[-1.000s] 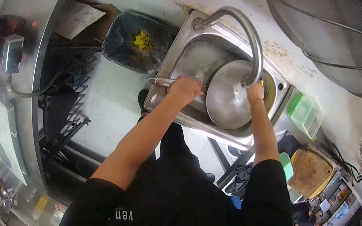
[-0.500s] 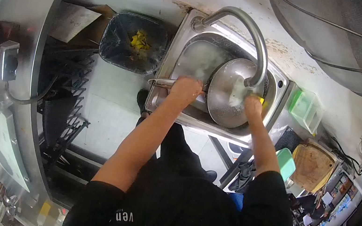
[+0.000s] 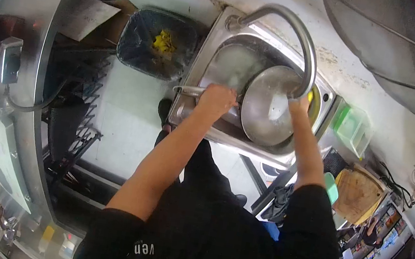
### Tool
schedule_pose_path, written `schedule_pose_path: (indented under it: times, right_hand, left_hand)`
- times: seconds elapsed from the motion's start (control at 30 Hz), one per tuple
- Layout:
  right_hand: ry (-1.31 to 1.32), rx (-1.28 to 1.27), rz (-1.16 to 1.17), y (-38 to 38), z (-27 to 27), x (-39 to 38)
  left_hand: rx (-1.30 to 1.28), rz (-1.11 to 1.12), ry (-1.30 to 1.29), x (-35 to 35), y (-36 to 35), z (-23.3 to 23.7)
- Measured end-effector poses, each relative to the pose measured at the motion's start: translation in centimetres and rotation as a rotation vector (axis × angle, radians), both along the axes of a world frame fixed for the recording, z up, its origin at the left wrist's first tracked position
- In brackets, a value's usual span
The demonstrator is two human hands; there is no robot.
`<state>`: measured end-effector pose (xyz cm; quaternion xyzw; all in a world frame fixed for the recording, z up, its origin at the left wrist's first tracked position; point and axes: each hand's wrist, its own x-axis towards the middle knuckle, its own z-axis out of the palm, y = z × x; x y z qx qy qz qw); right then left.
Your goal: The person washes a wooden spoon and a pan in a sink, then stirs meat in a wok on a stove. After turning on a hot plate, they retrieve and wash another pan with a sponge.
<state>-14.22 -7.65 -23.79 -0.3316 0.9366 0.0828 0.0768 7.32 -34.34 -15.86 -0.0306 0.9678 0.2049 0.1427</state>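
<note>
**Stainless sink (image 3: 205,48) by a stained wall: pan within the basin**

From my remote station I observe the left hand (image 3: 216,101) clamped on the handle (image 3: 187,91) of a metal pan (image 3: 264,114). The pan lies in the basin's right part. I read the right hand (image 3: 299,108) as closed on a yellow pad (image 3: 310,96) at the pan's far side; most of the grip is hidden from me.

Obstruction: the curved faucet (image 3: 310,70) arches over the pan and covers part of the right fingers.

Surroundings, outward: a lined bin (image 3: 131,55) holding yellow scraps, left; a clear container (image 3: 356,132), then a cutting board (image 3: 358,191), right; a mesh screen (image 3: 394,45), upper right.
</note>
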Motion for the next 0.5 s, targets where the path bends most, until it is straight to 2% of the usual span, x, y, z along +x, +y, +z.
schedule_pose_path:
  times: [0.03, 0.1, 0.13, 0.2, 0.27, 0.33, 0.37, 0.47, 0.5]
  right_hand:
    - [0.009, -0.014, 0.000, 0.4, 0.1, 1.5]
    - [0.292, 0.569, 0.290, 3.6, 0.8, 6.1]
    - [0.290, 0.582, 0.292, 3.3, 1.5, 5.0]
    - [-0.085, 0.545, 0.106, 0.8, 1.8, 1.1]
    - [-0.088, 0.499, 0.084, -0.5, 1.9, 0.8]
    - [-0.109, 0.433, -0.013, -0.2, 2.8, 1.9]
    - [-0.099, 0.524, 0.072, 0.6, 4.2, 4.1]
    - [-0.083, 0.533, 0.080, 0.9, 4.4, 4.8]
    - [-0.126, 0.503, 0.063, 0.1, 3.1, 1.7]
  left_hand:
    - [-0.021, -0.010, 0.022, -0.3, -0.5, -0.2]
    - [-0.020, -0.026, 0.038, -0.4, -0.6, 0.0]
    - [-0.022, -0.029, -0.008, -0.5, -0.5, 0.3]
    - [-0.039, -0.027, -0.051, -0.5, -0.6, 0.6]
    - [-0.038, -0.007, 0.057, -0.1, -0.7, 0.3]
    - [-0.043, -0.015, 0.032, 0.1, -0.3, 0.2]
    - [-0.060, -0.016, 0.021, -0.3, -0.6, 0.2]
    - [-0.043, -0.031, 0.029, -0.3, -0.6, 0.5]
    - [-0.046, -0.037, 0.036, -0.4, -0.8, 0.7]
